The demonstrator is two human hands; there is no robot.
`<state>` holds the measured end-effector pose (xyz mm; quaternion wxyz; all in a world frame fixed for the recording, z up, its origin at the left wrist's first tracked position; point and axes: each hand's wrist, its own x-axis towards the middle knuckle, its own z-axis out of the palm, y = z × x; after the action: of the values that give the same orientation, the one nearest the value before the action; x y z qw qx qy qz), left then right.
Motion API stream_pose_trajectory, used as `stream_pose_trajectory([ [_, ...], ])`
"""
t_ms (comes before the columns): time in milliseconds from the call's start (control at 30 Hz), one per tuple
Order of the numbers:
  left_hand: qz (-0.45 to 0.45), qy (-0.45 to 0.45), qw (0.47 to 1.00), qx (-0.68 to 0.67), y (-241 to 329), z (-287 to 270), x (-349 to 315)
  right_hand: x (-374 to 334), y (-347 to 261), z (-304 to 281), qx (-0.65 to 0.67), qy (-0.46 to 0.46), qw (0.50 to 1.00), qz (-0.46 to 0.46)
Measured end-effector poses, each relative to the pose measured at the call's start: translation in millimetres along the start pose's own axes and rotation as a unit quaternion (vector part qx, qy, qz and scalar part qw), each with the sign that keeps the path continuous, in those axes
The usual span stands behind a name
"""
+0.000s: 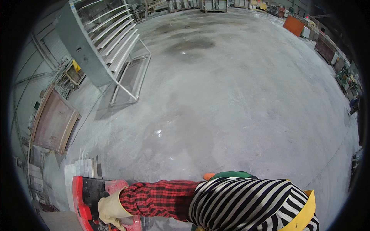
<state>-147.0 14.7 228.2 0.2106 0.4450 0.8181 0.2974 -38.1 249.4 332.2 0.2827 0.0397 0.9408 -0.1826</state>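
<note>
My left arm, in a black-and-white striped sleeve with a red-and-black checked oversleeve, reaches across the lower edge to the left. At its end, my left hand [110,210] wears a cream work glove and lies on a red-and-black machine [79,194] at the lower left. Its fingers bend down over the machine's edge, closed around a part that the glove mostly hides. What kind of machine it is does not show. My right hand is out of view.
Pale slabs [83,168] stand just beyond the machine. A metal rack [90,50] with slanted white shelves is at the far left, near a framed brown panel [54,121]. Behind my sleeve lies a green and orange object [231,175]. Grey concrete floor [231,96] stretches ahead.
</note>
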Motion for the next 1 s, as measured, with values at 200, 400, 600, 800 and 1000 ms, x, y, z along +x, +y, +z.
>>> stream_pose_trajectory([
  [200,-0.019,0.021,0.999,0.031,3.2,21.7,-75.2,-52.7,-22.2,69.0,-0.002,0.03,0.999,-0.011],
  [400,-0.041,0.043,0.994,0.096,-2.6,-17.4,-186.3,-94.1,-25.8,109.8,-0.037,0.081,0.996,-0.017],
  [600,-0.012,0.105,0.987,0.119,45.4,-26.3,-305.6,-215.3,-56.4,113.8,0.03,0.106,0.983,-0.148],
  [800,-0.048,0.07,0.989,0.12,201.1,-22.8,-312.9,-311.2,-54.1,91.6,0.074,0.119,0.983,-0.121],
  [1000,-0.108,0.051,0.993,-0.006,244.9,-31.8,-337.8,-377.9,-82.3,72.1,0.062,0.065,0.994,-0.058],
])
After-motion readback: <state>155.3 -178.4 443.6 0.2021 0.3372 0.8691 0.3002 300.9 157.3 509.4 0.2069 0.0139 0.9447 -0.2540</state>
